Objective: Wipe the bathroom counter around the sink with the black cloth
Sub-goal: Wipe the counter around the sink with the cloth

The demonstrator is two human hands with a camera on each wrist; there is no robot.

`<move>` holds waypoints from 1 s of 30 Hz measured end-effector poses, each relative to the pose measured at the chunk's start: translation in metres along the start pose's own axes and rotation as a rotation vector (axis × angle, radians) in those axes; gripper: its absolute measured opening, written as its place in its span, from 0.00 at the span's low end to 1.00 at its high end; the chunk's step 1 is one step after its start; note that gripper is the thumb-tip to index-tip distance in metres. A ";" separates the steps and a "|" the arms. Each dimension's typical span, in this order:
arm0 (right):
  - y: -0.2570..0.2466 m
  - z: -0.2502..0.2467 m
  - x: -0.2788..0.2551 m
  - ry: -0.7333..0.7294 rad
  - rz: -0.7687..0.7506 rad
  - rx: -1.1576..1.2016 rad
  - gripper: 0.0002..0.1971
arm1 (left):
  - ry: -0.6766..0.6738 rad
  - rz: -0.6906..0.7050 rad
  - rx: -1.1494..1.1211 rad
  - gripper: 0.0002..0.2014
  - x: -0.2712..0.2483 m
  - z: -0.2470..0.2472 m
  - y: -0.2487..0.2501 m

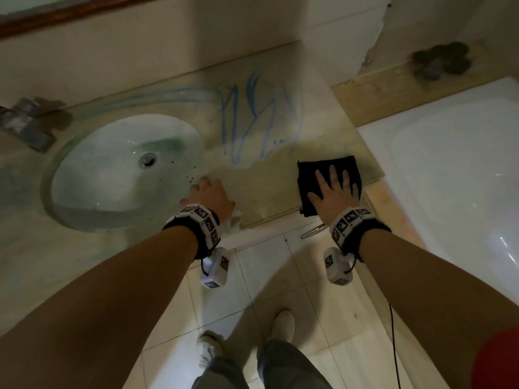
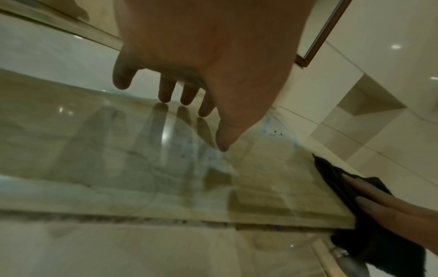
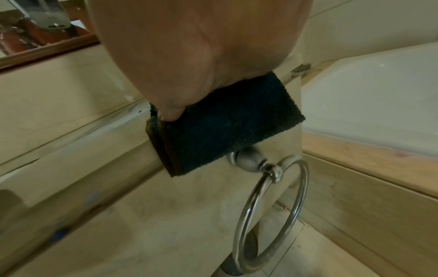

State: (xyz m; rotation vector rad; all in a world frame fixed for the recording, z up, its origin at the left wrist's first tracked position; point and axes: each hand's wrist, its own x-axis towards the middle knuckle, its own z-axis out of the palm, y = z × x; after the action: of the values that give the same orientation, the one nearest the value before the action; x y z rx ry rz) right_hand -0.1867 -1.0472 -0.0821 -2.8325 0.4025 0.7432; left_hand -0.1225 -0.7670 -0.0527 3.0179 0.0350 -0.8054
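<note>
The right hand [image 1: 334, 189] lies flat on the cloth [image 1: 325, 175], fingers [image 1: 332, 175] straight and spread, pressing it onto the desk [image 1: 266, 189] near the front right corner. The right wrist view shows the folded cloth hanging over the desk's front edge, the thumb against its left end. Just below it a metal ring [image 3: 272, 211] hangs from a knob on the desk's front.

The left hand [image 1: 209, 196] holds nothing; its fingers [image 2: 166, 93] are straight, slightly parted, tips touching the glossy desk by the right rim of the sink [image 1: 126, 169], well apart from the cloth.

Blue streaks [image 1: 252, 113] mark the desk behind the cloth and curve round the back of the sink. A tap [image 1: 25, 123] stands to the sink's left. A white tub [image 1: 449, 164] lies to the right of the desk, and a dark flower-shaped thing [image 1: 441, 61] sits on the ledge behind it. A brown-framed mirror [image 1: 70, 12] hangs above. Shoes [image 1: 282, 324] stand on the tiled floor [image 1: 280, 276].
</note>
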 end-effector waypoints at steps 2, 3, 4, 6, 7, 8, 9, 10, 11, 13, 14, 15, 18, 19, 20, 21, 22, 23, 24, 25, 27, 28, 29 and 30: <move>0.012 -0.004 0.010 0.008 0.026 -0.008 0.34 | 0.038 -0.016 0.004 0.35 0.005 0.000 0.007; 0.018 -0.005 0.015 0.004 0.035 -0.025 0.35 | 0.058 -0.026 0.013 0.36 0.005 -0.002 0.010; 0.022 -0.007 0.020 0.000 0.046 -0.037 0.36 | 0.077 -0.035 0.016 0.37 0.006 -0.004 0.011; 0.027 -0.012 0.027 0.009 0.083 -0.008 0.36 | 0.080 -0.068 -0.012 0.46 0.013 -0.011 0.009; 0.030 -0.016 0.030 0.021 0.104 0.020 0.35 | 0.051 -0.091 -0.033 0.51 0.020 -0.016 0.006; 0.031 -0.020 0.034 0.031 0.120 0.045 0.35 | 0.011 -0.108 -0.048 0.56 0.026 -0.021 0.003; 0.033 -0.024 0.036 0.038 0.134 0.057 0.35 | -0.038 -0.118 -0.063 0.60 0.033 -0.024 0.000; 0.034 -0.027 0.040 0.043 0.143 0.062 0.35 | -0.083 -0.110 -0.083 0.62 0.038 -0.026 -0.002; 0.035 -0.029 0.044 0.046 0.151 0.066 0.35 | -0.112 -0.095 -0.100 0.64 0.043 -0.026 -0.004; 0.035 -0.032 0.054 0.047 0.180 0.075 0.35 | -0.124 -0.089 -0.099 0.65 0.049 -0.023 -0.005; 0.033 -0.034 0.058 0.056 0.192 0.078 0.35 | -0.116 -0.092 -0.097 0.65 0.051 -0.022 -0.006; 0.031 -0.036 0.062 0.064 0.199 0.076 0.35 | -0.105 -0.093 -0.097 0.65 0.050 -0.021 -0.006; 0.025 -0.042 0.074 0.080 0.207 0.059 0.34 | -0.092 -0.094 -0.092 0.65 0.048 -0.020 -0.009; 0.022 -0.044 0.077 0.087 0.210 0.051 0.34 | -0.095 -0.093 -0.089 0.65 0.048 -0.020 -0.010; 0.019 -0.045 0.079 0.094 0.209 0.045 0.34 | -0.100 -0.089 -0.083 0.65 0.047 -0.022 -0.009; 0.015 -0.045 0.081 0.103 0.208 0.040 0.34 | -0.103 -0.088 -0.077 0.64 0.046 -0.024 -0.008; 0.010 -0.046 0.083 0.111 0.205 0.037 0.34 | -0.105 -0.086 -0.068 0.63 0.044 -0.026 -0.008; 0.005 -0.046 0.085 0.120 0.196 0.030 0.34 | -0.106 -0.088 -0.058 0.62 0.044 -0.027 -0.008; -0.002 -0.046 0.087 0.123 0.181 0.021 0.34 | -0.108 -0.091 -0.047 0.62 0.043 -0.027 -0.007; -0.009 -0.047 0.089 0.119 0.160 0.010 0.34 | -0.109 -0.095 -0.036 0.62 0.042 -0.027 -0.007; -0.026 -0.047 0.091 0.108 0.110 -0.010 0.34 | -0.112 -0.097 -0.029 0.63 0.040 -0.026 -0.007; -0.035 -0.046 0.092 0.105 0.084 -0.018 0.33 | -0.114 -0.094 -0.027 0.64 0.040 -0.026 -0.007; -0.044 -0.045 0.092 0.101 0.060 -0.027 0.33 | -0.116 -0.090 -0.020 0.64 0.040 -0.026 -0.008; -0.052 -0.044 0.092 0.098 0.039 -0.035 0.33 | -0.117 -0.087 -0.011 0.65 0.040 -0.026 -0.008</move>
State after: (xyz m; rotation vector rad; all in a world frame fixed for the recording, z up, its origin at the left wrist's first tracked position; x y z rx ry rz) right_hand -0.0743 -1.0282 -0.0852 -2.9099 0.4651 0.6254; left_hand -0.0754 -0.7576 -0.0503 2.9714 0.1695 -0.9840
